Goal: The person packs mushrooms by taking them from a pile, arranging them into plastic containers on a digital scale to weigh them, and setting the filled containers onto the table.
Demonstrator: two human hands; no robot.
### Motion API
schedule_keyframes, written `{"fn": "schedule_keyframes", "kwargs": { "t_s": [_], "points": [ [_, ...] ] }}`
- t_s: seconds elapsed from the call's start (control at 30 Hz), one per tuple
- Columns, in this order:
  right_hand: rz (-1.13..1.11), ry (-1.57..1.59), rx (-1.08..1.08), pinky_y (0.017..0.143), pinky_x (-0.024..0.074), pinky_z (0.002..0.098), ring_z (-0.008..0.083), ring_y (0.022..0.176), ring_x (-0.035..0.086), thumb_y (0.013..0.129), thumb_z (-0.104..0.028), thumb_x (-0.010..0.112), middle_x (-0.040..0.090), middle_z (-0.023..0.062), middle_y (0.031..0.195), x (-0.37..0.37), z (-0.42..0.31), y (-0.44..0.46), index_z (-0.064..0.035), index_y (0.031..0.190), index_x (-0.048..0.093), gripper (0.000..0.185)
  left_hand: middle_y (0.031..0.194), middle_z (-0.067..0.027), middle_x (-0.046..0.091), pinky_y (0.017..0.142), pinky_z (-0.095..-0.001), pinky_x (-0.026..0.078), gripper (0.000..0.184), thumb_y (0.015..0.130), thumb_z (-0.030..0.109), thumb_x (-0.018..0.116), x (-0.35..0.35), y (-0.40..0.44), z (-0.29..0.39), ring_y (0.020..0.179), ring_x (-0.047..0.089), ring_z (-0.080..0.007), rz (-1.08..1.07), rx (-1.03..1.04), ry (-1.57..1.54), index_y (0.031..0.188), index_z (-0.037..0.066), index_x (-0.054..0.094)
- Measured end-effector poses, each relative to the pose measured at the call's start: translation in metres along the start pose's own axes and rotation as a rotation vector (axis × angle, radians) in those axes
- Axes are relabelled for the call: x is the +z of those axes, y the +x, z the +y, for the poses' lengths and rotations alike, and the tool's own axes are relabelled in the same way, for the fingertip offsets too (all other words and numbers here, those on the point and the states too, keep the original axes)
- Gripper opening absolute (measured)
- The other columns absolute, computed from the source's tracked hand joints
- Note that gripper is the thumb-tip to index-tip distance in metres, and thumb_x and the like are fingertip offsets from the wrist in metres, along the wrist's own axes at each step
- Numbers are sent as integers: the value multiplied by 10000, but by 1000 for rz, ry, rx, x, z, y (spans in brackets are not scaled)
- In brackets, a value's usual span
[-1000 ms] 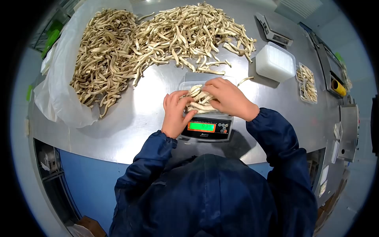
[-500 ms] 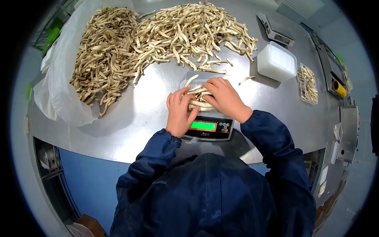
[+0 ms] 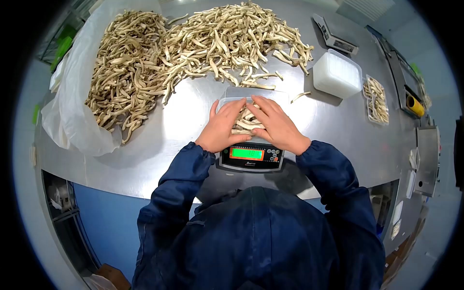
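Note:
In the head view my left hand (image 3: 223, 126) and my right hand (image 3: 276, 124) lie cupped over a clear plastic tray (image 3: 224, 101) from either side. Their fingers are stretched out, with the fingertips almost meeting at the far side. Between them show long, pale mushrooms (image 3: 247, 121) packed in the tray; my palms and fingers hide the others. The tray rests on a digital scale (image 3: 251, 157) with a lit green display, whose digits are too blurred to read. Both hands touch the mushrooms or the tray rim; exact contact is hidden.
A large heap of mushrooms (image 3: 232, 41) covers the back of the steel table (image 3: 159, 169), spilling from a plastic bag (image 3: 72, 116) on the left. At right stand stacked white containers (image 3: 337, 75), a filled tray (image 3: 376, 100) and a second scale (image 3: 336, 36). One stray mushroom (image 3: 300, 96) lies nearby.
My left hand has swung over the tray's left side and its fingers have straightened. The right hand's fingers have flattened too. The mushroom sticking up at the tray's far edge no longer shows.

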State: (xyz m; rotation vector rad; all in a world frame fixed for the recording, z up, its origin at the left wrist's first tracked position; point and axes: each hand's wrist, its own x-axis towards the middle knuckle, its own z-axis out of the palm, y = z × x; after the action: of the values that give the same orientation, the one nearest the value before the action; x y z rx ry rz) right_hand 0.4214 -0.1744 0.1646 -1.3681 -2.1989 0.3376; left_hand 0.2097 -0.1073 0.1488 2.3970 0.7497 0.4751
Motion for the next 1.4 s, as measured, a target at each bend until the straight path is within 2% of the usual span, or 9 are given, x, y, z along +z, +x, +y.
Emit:
{"fn": "schedule_keyframes", "kwargs": {
  "t_s": [0.17, 0.23, 0.3, 0.5, 0.63, 0.8, 0.93, 1.27, 1.4],
  "points": [
    [136, 153, 148, 1023, 363, 400, 344, 1217, 446, 843, -222, 631, 468, 185, 1330, -15, 11, -7, -18, 1271, 501, 492, 1347, -125, 447, 1098, -571, 131, 862, 729, 369, 749, -9, -6, 5, 1300, 373, -280, 43, -12, 81, 1417, 83, 314],
    [206, 198, 171, 857, 446, 362, 295, 1013, 541, 827, -165, 649, 579, 127, 1053, -31, 12, -9, -2, 1067, 597, 295, 1354, -108, 446, 1104, -547, 140, 737, 786, 330, 706, -13, -15, 2, 1294, 380, -270, 77, -38, 66, 1394, 90, 367],
    [93, 169, 243, 773, 456, 363, 281, 898, 542, 793, -147, 671, 576, 98, 934, -42, 3, -15, -9, 994, 608, 251, 1356, -100, 448, 1107, -536, 144, 677, 811, 312, 685, -14, -22, -3, 1292, 383, -266, 88, -61, 59, 1380, 91, 393],
    [-16, -4, 13, 781, 430, 369, 280, 914, 521, 726, -135, 717, 540, 88, 921, -22, -15, -7, -40, 937, 617, 251, 1356, -145, 461, 1090, -499, 218, 677, 780, 199, 712, -11, -35, 2, 1275, 397, -323, 195, -120, 8, 1379, 98, 413],
    [-84, -126, -4, 795, 422, 378, 276, 921, 512, 724, -144, 706, 528, 84, 904, -11, -18, 7, -40, 899, 617, 222, 1349, -157, 464, 1068, -434, 280, 715, 745, 147, 739, -12, -43, 2, 1264, 396, -339, 229, -145, -26, 1377, 77, 410],
    [-104, -44, -14, 786, 435, 373, 281, 880, 523, 743, -120, 673, 541, 87, 872, -28, -10, 16, -33, 866, 612, 163, 1351, -169, 462, 1041, -389, 355, 696, 755, 90, 718, -10, -56, 0, 1252, 429, -342, 246, -156, -135, 1376, 50, 406],
    [-139, 11, -119, 795, 434, 383, 274, 886, 522, 764, -121, 650, 527, 76, 883, -46, 6, 14, -54, 870, 596, 136, 1369, -174, 428, 1056, -396, 334, 671, 792, 88, 681, -2, -58, 1, 1262, 398, -348, 236, -170, -194, 1389, 46, 378],
    [-89, -65, -151, 806, 438, 367, 268, 916, 537, 767, -121, 667, 549, 70, 914, -23, 16, 10, -82, 925, 595, 178, 1469, -209, 270, 1103, -444, 224, 740, 806, 330, 681, 13, -38, 7, 1352, 253, -384, 222, -132, 14, 1413, 60, 355],
    [111, 123, 28, 802, 450, 370, 298, 921, 545, 794, -134, 662, 591, 105, 953, -45, 18, -2, -43, 976, 623, 207, 1475, -185, 264, 1086, -555, 169, 838, 765, 416, 713, 10, -32, 6, 1365, 230, -373, 159, -146, 143, 1426, 77, 324]
  ]
}}
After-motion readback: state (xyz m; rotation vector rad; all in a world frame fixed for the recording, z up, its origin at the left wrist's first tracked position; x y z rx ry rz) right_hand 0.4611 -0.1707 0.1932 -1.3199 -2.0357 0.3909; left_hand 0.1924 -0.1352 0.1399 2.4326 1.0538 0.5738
